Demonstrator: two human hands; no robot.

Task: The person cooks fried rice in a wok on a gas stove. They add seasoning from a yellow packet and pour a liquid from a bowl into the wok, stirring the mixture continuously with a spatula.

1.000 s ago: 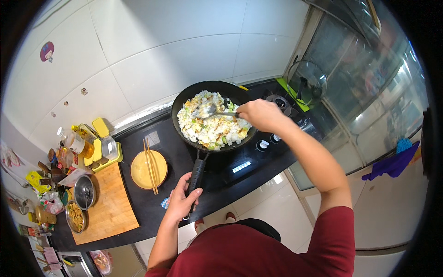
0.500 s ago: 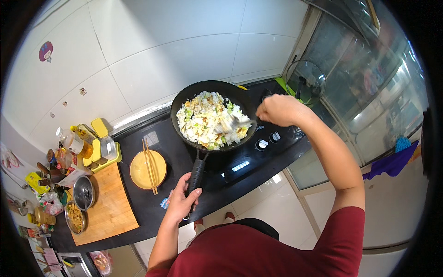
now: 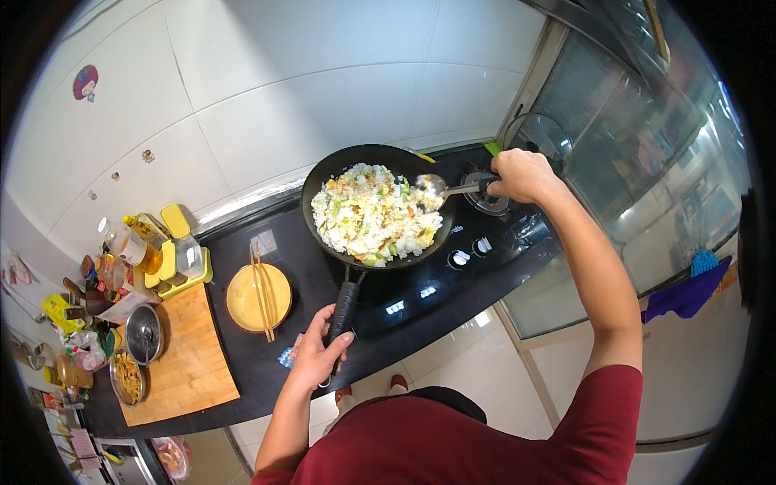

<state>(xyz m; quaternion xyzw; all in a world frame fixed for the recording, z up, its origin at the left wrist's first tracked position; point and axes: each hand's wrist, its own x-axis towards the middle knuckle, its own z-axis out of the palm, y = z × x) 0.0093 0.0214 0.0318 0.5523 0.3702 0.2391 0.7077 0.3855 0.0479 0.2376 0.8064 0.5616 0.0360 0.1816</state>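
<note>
A black wok (image 3: 319,242) sits on the stove, filled with fried rice (image 3: 368,214) flecked with egg and green pieces. Its black-wrapped handle (image 3: 345,307) points toward me, and my left hand (image 3: 317,347) is closed round the end of it. My right hand (image 3: 524,175) is closed on the dark grip of a metal ladle (image 3: 432,187). The ladle's bowl rests against the rice at the wok's right side, with its shaft crossing over the rim.
Chopsticks (image 3: 262,293) lie across a yellow bowl (image 3: 236,301) left of the wok. Farther left are a wooden cutting board (image 3: 190,364), two metal bowls (image 3: 144,333) and several bottles (image 3: 133,246). A glass lid (image 3: 540,145) leans at the back right, near the stove knobs (image 3: 459,258).
My right hand has moved right and slightly up, bringing the ladle from within the rice to the wok's right edge. My left hand has stayed on the handle.
</note>
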